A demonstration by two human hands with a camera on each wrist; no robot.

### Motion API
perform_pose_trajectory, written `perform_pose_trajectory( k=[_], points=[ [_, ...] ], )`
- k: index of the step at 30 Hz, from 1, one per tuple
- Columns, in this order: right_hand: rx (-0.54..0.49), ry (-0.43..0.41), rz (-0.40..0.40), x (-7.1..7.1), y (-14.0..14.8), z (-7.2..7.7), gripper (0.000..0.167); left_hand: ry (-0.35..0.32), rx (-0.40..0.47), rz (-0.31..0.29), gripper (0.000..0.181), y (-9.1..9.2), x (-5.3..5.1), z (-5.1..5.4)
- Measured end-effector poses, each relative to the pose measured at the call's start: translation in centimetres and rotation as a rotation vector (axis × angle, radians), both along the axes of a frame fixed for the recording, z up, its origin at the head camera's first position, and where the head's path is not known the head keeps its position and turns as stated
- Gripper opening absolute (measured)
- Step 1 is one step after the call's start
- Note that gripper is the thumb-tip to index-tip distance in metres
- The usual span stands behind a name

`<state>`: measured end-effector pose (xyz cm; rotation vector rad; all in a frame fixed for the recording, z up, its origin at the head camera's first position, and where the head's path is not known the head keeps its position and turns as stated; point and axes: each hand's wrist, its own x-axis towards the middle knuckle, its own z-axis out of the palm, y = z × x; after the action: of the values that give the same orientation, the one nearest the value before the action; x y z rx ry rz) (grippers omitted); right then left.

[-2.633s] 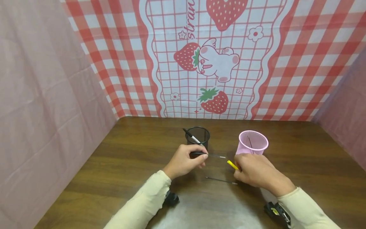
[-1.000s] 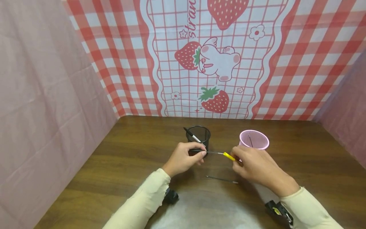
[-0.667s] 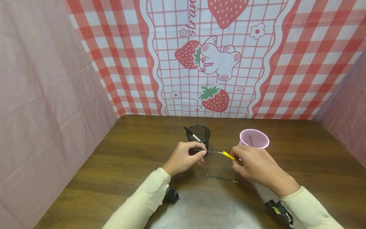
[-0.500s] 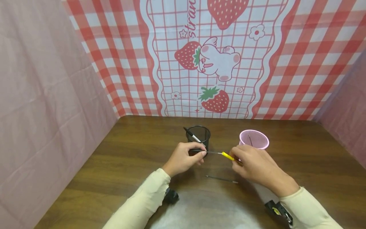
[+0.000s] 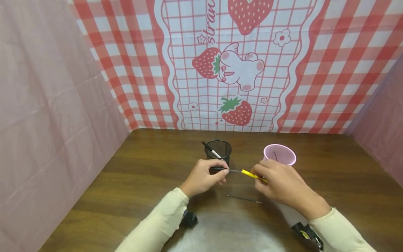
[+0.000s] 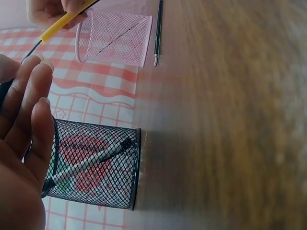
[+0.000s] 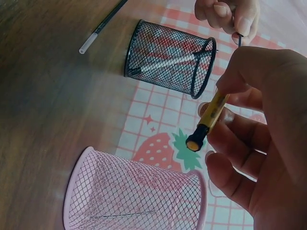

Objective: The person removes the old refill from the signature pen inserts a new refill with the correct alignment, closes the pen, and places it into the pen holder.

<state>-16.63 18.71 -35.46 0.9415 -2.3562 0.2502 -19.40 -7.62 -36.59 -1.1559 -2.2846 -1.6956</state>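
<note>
My left hand (image 5: 204, 177) pinches a thin refill (image 5: 234, 170) by its dark end, in front of the black mesh cup (image 5: 218, 148). The refill's other end meets the open end of a yellow pen barrel (image 5: 248, 173), which my right hand (image 5: 281, 183) pinches near the pink mesh cup (image 5: 279, 154). In the right wrist view the barrel (image 7: 214, 111) shows a dark collar and a yellow end. A second refill (image 5: 244, 199) lies on the table below the hands.
A black-and-white pen (image 5: 214, 151) leans in the black cup. A thin dark refill (image 5: 275, 155) stands in the pink cup. The brown table (image 5: 126, 175) ends at a red-and-white checked cloth (image 5: 151, 70), with pink cloth (image 5: 56, 105) at the left side.
The yellow barrel has come up level with the refill and moved left over its end, so less of the refill shows. My left hand has barely moved and still pinches the refill.
</note>
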Motion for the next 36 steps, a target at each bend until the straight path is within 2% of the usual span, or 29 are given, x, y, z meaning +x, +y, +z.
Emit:
perform_pose_trajectory(
  k=[9, 17, 25, 32, 36],
  points=[
    [-0.027, 0.009, 0.064, 0.24, -0.10, -0.08, 0.019, -0.006, 0.005, 0.014, 0.007, 0.22, 0.27, -0.18],
    [-0.089, 0.074, 0.153, -0.20, -0.20, 0.19, 0.019, -0.012, 0.021, -0.008, 0.008, 0.43, -0.05, 0.08],
    [-0.124, 0.052, 0.181, -0.19, -0.47, -0.25, 0.020, 0.009, 0.003, 0.001, 0.009, 0.41, 0.44, -0.11],
    [-0.143, 0.050, 0.212, -0.26, -0.71, -0.33, 0.021, -0.042, 0.031, -0.044, 0.009, 0.62, 0.49, 0.09],
    [-0.138, 0.045, 0.219, -0.38, -0.64, -0.14, 0.016, -0.042, 0.035, -0.052, 0.010, 0.69, 0.21, 0.03]
  ],
)
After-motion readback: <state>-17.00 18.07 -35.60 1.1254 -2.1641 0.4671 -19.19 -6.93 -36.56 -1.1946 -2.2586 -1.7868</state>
